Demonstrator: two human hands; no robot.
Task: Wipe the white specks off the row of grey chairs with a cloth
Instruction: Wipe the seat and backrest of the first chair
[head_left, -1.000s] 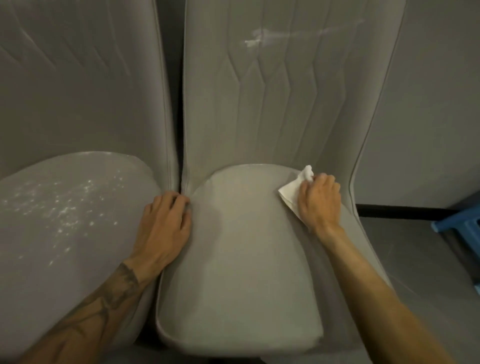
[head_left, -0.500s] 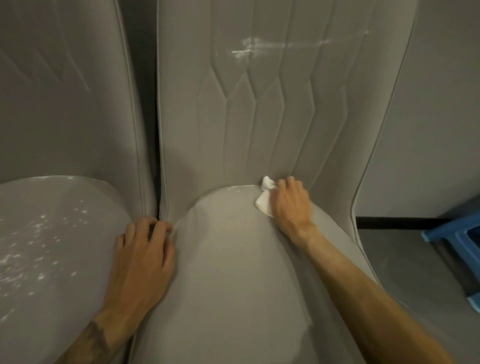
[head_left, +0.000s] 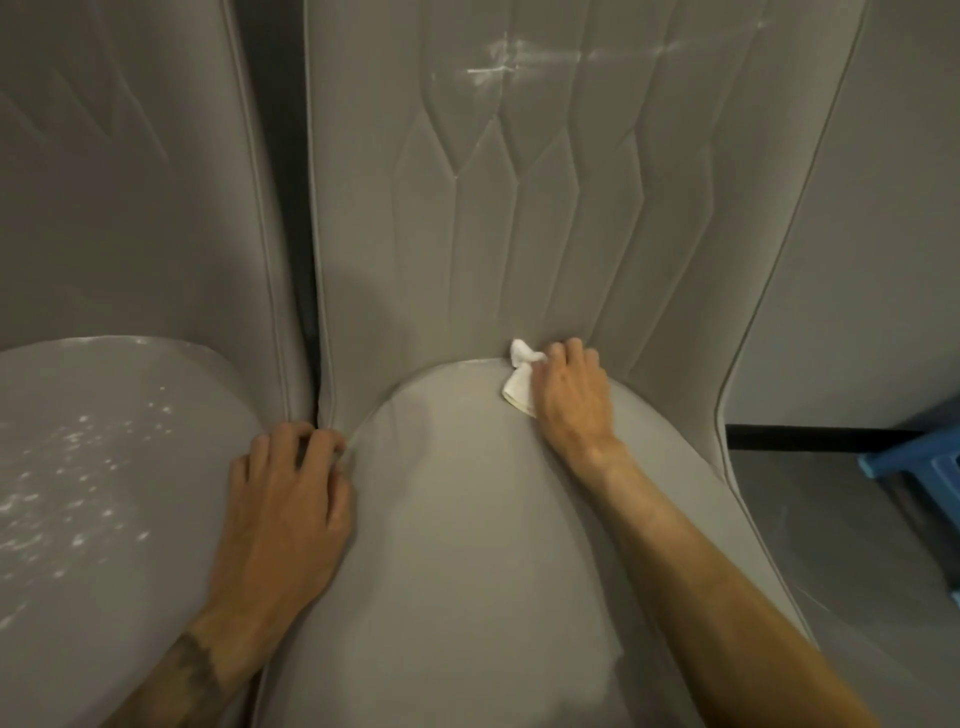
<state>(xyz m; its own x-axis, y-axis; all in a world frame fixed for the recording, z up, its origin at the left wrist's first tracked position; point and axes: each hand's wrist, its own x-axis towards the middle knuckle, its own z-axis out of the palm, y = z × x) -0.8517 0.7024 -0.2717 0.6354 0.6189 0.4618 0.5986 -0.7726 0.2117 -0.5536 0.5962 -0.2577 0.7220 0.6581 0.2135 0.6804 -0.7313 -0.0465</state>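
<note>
My right hand (head_left: 569, 400) curls over the white cloth (head_left: 519, 387), pressing it into the crease behind the chair seat (head_left: 467, 545). The cloth pokes out at ten o'clock from my knuckles, the rest hidden under my palm. My left hand (head_left: 283, 514) lies loose at the seat's eight o'clock edge, holding nothing.

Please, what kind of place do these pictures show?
Indoors, perhaps a dining or waiting room. The right chair and left chair, padded and grey, stand side by side near a plain wall, on a grey floor; a blue thing is beside them.
</note>
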